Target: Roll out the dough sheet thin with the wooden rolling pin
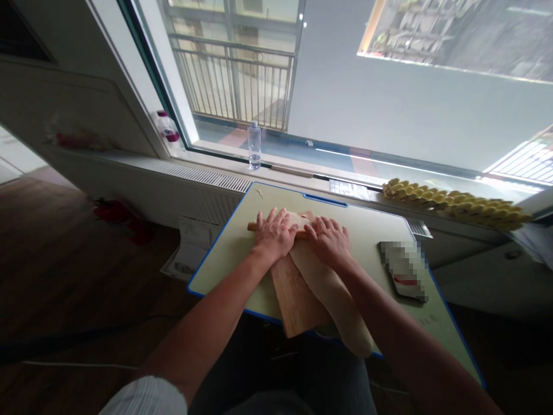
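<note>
A long pale strip of dough (330, 288) lies over a wooden board (297, 300). Its near end runs past the edge of the small table. Across the dough's far part lies a wooden rolling pin (251, 226), mostly covered by my hands. My left hand (275, 233) rests flat on the pin's left part, fingers stretched forward and spread. On the right part of the pin sits my right hand (330, 239), palm down, its fingers also extended and apart. The pin's right end is hidden beneath it.
The table (228, 253) has a blue rim. A flat blurred-out object (404, 271) lies at its right. Beyond, a clear bottle (254, 147), another bottle (167, 127) and a yellow braided item (453, 202) sit along the window sill.
</note>
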{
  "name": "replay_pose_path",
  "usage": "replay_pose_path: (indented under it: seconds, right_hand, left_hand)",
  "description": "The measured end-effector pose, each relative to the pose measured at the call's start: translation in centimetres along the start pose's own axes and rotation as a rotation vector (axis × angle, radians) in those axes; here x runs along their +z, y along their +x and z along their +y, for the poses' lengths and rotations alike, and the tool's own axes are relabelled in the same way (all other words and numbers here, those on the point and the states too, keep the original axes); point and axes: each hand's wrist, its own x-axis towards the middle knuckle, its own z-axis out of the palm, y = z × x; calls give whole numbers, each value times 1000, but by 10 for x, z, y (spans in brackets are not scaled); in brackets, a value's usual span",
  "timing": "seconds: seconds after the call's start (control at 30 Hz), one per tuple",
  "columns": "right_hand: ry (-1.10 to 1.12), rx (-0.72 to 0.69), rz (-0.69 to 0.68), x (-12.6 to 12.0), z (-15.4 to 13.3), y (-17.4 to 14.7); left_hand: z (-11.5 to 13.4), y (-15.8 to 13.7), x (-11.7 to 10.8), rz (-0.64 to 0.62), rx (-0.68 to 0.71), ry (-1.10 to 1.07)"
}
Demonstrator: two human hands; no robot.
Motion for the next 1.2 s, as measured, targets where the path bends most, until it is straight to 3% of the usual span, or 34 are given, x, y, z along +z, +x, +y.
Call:
replay_pose_path:
  seconds: [0.4,0.67,0.97,1.2]
  right_hand:
    - [-5,-23,-133,-7,7,50]
    - [107,44,-145,1,13,71]
    - [45,-12,-96,-1,10,55]
    - [-20,-57,-12,-1,9,19]
  left_hand:
    - [-6,55,3,-116,-55,46]
    - [-11,70,8,-120,-52,4]
    - [-7,53,7,-60,-32,0]
    - [1,4,-7,-6,53,-11]
